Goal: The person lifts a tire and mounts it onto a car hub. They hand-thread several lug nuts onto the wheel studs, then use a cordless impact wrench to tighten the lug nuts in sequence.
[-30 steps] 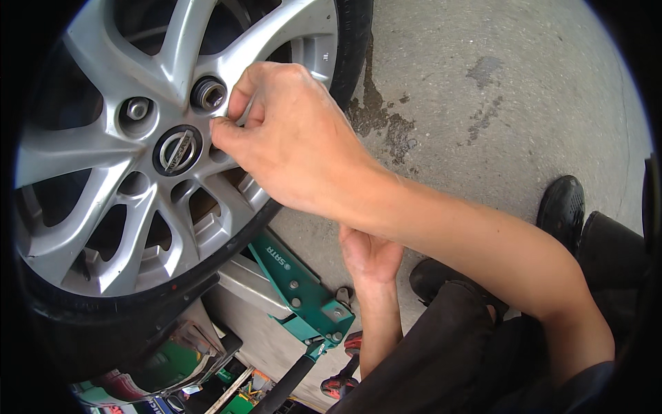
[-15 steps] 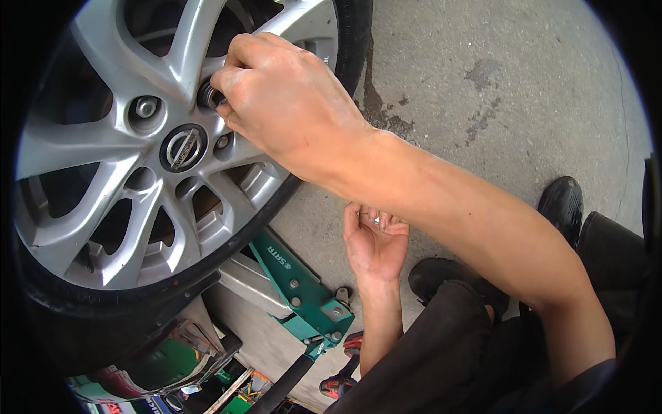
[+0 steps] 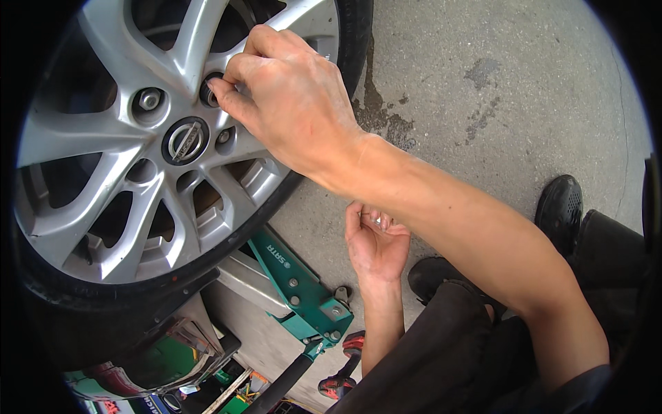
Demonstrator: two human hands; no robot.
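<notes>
My right hand (image 3: 293, 96) reaches over to a silver alloy wheel (image 3: 127, 141). Its thumb and fingers pinch a lug nut (image 3: 212, 96) at one of the bolt holes; the fingers partly cover it. One hole to the left holds another lug nut (image 3: 149, 99). A stud (image 3: 223, 136) shows in the hole below my right hand. The round center cap (image 3: 185, 141) sits amid the holes. Beneath my right forearm, my left hand (image 3: 378, 245) lies palm up with fingers curled around a small shiny metal piece (image 3: 378, 221), mostly hidden.
A green floor jack (image 3: 296, 286) with a dark handle (image 3: 284, 383) stands below the tire (image 3: 238, 252). A red and black power tool (image 3: 338, 383) is beside my left forearm. Black shoes (image 3: 560, 207) rest on the concrete floor (image 3: 496, 96). A glossy dark panel (image 3: 152, 359) is at lower left.
My right hand has turned at the bolt hole, its thumb and fingers shifting around the lug nut. The left hand stays nearly still.
</notes>
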